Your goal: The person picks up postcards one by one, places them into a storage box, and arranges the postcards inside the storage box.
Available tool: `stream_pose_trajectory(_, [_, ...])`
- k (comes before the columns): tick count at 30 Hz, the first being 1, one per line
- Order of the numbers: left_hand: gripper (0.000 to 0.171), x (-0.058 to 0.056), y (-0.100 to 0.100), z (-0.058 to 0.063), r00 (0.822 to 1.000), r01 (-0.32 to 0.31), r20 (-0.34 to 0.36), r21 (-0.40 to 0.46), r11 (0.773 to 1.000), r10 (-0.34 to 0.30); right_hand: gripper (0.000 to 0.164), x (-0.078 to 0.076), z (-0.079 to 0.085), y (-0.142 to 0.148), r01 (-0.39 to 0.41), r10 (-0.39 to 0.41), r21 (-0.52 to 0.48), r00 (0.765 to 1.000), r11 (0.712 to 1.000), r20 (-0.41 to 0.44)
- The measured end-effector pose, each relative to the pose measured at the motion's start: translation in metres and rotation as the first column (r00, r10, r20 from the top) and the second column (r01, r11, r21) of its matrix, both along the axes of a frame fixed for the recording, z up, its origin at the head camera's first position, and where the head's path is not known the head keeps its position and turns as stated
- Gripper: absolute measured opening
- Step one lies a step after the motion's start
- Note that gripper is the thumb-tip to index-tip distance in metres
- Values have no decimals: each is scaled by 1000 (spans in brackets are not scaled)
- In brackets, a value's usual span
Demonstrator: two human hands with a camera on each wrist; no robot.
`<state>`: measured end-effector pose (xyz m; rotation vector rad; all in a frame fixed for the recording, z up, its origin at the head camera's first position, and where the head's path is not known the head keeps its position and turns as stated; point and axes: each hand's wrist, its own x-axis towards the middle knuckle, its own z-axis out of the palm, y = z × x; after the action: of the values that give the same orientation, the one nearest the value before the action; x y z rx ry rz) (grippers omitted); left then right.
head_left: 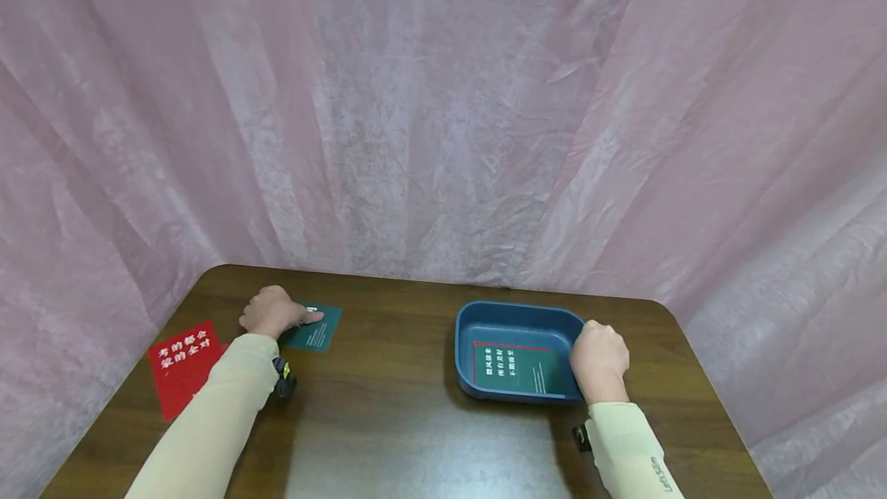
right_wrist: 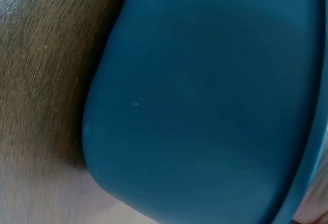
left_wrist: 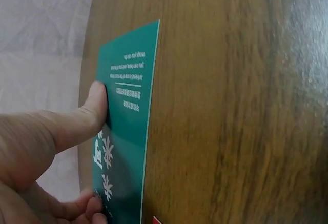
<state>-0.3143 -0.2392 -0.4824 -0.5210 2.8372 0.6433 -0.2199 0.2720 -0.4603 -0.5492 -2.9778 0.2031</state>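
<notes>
My left hand is at the far left of the table on a dark green card with white lettering. In the left wrist view the thumb lies against the card's face and the other fingers are curled at its edge; how far they reach beneath is hidden. My right hand grips the right rim of a blue rectangular tray. Inside the tray lies another green card, with a thin red edge showing along its top and left sides. The right wrist view is mostly the tray's outer wall.
A red card with white lettering lies on the left of the table, partly behind my left sleeve. The brown wooden table has rounded far corners. Pink curtains hang behind and along the sides.
</notes>
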Motion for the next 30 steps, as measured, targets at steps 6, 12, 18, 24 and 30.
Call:
stream_pose_trajectory(6, [118, -5, 0, 3, 996, -72, 45, -61, 996, 74, 25, 0, -2, 0, 2, -2, 4, 1000, 1000, -7])
stream_pose_trajectory(12, [133, -6, -4, 4, 991, -119, 68, 6, 993, 118, 25, -1, -1, -2, 13, -13, 6, 1000, 1000, -7])
stream_pose_trajectory(18, [139, -4, -9, 2, 987, -120, 108, 25, 992, 116, 25, -1, 0, -3, 18, -18, 3, 1000, 1000, 1])
stream_pose_trajectory(24, [122, 0, -10, -2, 995, -87, 43, -19, 996, 88, 24, 0, 0, -3, 14, -14, 7, 1000, 1000, 9])
stream_pose_trajectory(30, [109, 6, -4, -9, 994, -68, -84, 44, 997, 72, 23, -2, -5, -1, 6, -6, 18, 1000, 1000, 0])
